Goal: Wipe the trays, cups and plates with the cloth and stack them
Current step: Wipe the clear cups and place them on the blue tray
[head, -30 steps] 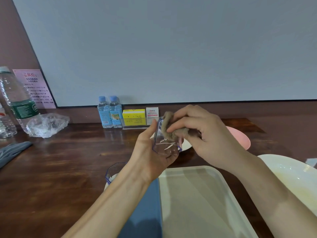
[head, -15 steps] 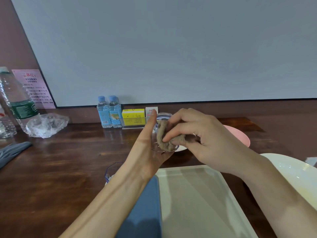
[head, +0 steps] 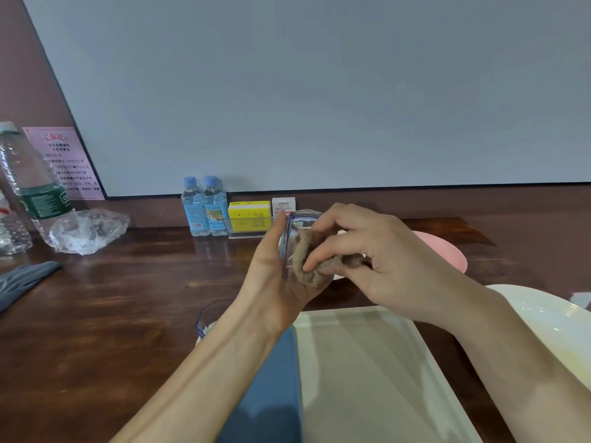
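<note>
My left hand (head: 271, 273) holds a clear plastic cup (head: 292, 231) above the table, mouth turned to the right. My right hand (head: 377, 260) pinches a brown cloth (head: 307, 260) and presses it against the cup's mouth and side. Below the hands lies a cream tray (head: 367, 372) with a blue tray (head: 268, 391) beside it on the left. A second clear cup (head: 208, 314) stands behind my left forearm, mostly hidden. A pink plate (head: 447, 251) and a white plate (head: 550, 318) lie to the right.
Two small water bottles (head: 204, 206) and a yellow box (head: 249, 215) stand at the wall. A large bottle (head: 32, 187) and crumpled plastic wrap (head: 86, 231) are at the far left, with a grey cloth (head: 22, 279) near the left edge.
The cup has been turned in my left hand from tilted to more upright, and my right hand has moved the cloth lower along the cup.
</note>
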`<state>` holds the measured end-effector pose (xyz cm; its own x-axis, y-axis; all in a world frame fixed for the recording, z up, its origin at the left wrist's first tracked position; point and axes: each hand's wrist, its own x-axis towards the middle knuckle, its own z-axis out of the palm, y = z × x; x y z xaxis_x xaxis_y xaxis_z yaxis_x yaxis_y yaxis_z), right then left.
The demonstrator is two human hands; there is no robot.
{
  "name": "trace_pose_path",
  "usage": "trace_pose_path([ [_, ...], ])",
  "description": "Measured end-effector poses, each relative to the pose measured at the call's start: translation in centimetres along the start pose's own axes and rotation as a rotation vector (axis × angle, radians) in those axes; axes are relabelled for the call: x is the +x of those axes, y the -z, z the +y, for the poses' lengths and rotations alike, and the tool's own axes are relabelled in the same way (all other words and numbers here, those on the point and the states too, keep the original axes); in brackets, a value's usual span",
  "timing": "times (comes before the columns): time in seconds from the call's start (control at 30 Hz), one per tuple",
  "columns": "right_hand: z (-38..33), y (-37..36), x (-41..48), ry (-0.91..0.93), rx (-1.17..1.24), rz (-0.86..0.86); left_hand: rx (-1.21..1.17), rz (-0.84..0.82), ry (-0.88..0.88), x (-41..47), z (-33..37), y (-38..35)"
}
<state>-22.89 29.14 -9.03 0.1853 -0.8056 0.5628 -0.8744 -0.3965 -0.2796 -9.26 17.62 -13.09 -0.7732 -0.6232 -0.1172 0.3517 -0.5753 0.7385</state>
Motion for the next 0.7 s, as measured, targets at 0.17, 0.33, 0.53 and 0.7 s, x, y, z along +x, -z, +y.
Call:
trace_pose_path([
  [0.17,1.9,-0.4,0.4,-0.100,-0.051,0.312,0.063,0.014,0.012,-0.2,-0.5,-1.0],
  [0.33,0.8,-0.3,0.2,-0.045,-0.042,0.155,-0.049,-0.025,0.018,-0.4,-0.2,-0.6],
  [0.53,1.2,0.3,0.2,-0.068,-0.051,0.174,0.071,-0.039,0.012,-0.3,-0.5,-0.9],
  [0.7,1.7,-0.2,0.2,-0.093,-0.148,0.271,0.029,-0.009,0.019,-0.2,-0.9,-1.0],
])
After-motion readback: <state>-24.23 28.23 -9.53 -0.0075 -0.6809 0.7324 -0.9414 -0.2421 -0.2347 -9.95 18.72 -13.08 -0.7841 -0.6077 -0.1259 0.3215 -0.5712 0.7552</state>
